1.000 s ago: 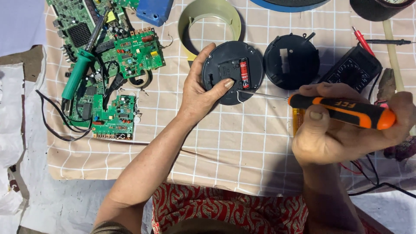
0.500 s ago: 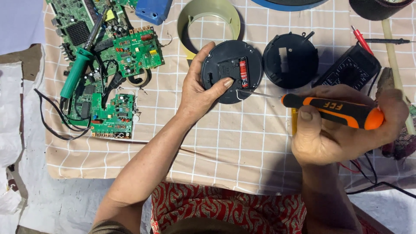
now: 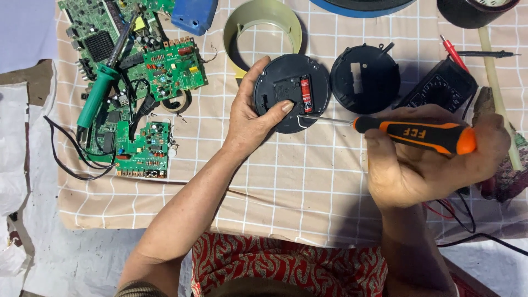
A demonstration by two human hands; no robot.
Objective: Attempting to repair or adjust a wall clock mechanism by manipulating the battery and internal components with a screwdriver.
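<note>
My left hand (image 3: 254, 118) grips the left rim of a round black device base (image 3: 286, 88), thumb pressed on its face. A red cylindrical battery (image 3: 306, 94) sits in its middle slot. My right hand (image 3: 426, 159) is closed around an orange-and-black screwdriver (image 3: 415, 133). Its thin metal shaft (image 3: 327, 117) points left, and the tip touches the lower edge of the black base near a small white wire. A second round black cover (image 3: 364, 78) lies just to the right of the base.
Green circuit boards (image 3: 140, 88) and a green-handled soldering iron (image 3: 102, 91) lie at the left on the checked cloth (image 3: 275, 181). A pale plastic ring (image 3: 264, 25) and a blue box (image 3: 193, 14) sit at the back. A black multimeter (image 3: 440, 85) with red probe (image 3: 454, 52) lies at the right.
My right hand has moved the screwdriver leftward, bringing its tip to the lower edge of the black base. My left hand keeps its hold.
</note>
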